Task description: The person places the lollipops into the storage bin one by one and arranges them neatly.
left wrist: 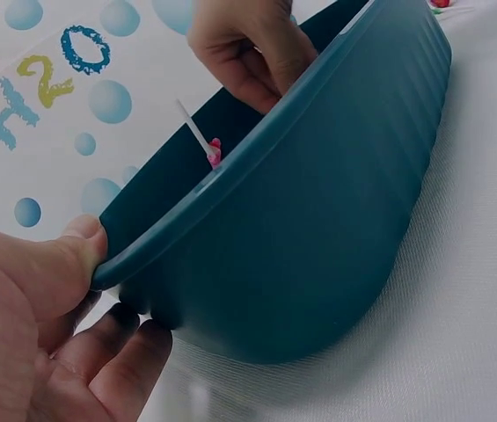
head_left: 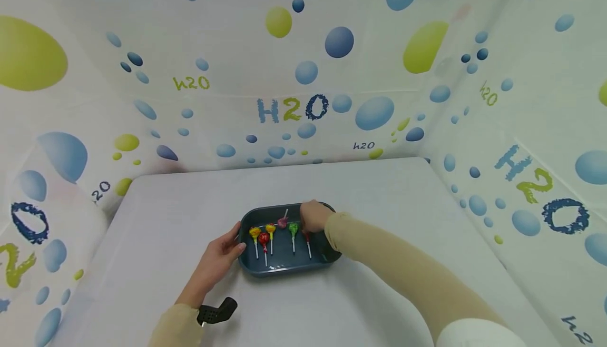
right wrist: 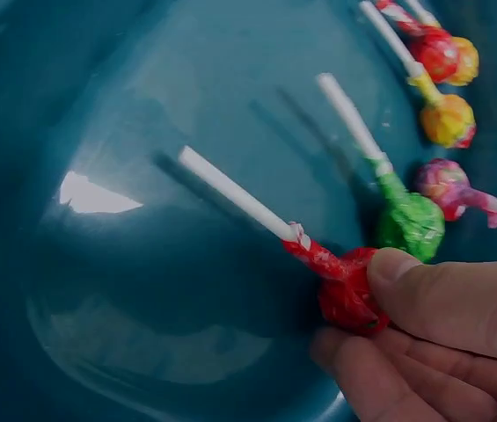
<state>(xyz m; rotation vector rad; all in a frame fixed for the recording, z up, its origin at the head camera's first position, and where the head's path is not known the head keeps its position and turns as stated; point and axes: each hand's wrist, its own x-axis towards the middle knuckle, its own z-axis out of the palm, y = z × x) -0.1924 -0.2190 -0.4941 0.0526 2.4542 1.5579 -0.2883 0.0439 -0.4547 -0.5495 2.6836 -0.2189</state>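
Note:
A dark blue-green tray [head_left: 289, 271] with raised walls stands on the white table. My left hand [head_left: 221, 256] grips its left end, the thumb over the rim and the fingers against the outer wall. Inside the tray, my right hand [head_left: 314, 216] pinches the head of a red lollipop [right wrist: 349, 290] between thumb and fingers, the white stick pointing away from the hand. Beside it lies a green lollipop [right wrist: 411, 227]. A pink-purple lollipop [head_left: 283, 222] has its stick toward the far wall. Farther left are another red lollipop [head_left: 263, 240] and two yellow ones, including this yellow lollipop [head_left: 255, 233].
The white tabletop [head_left: 204, 194] spreads around the tray. A patterned curtain [head_left: 227, 47] with blue and green spots hangs behind and along both sides. A black strap device [head_left: 216, 311] sits on my left wrist. My right sleeve [head_left: 398, 263] crosses the table's right half.

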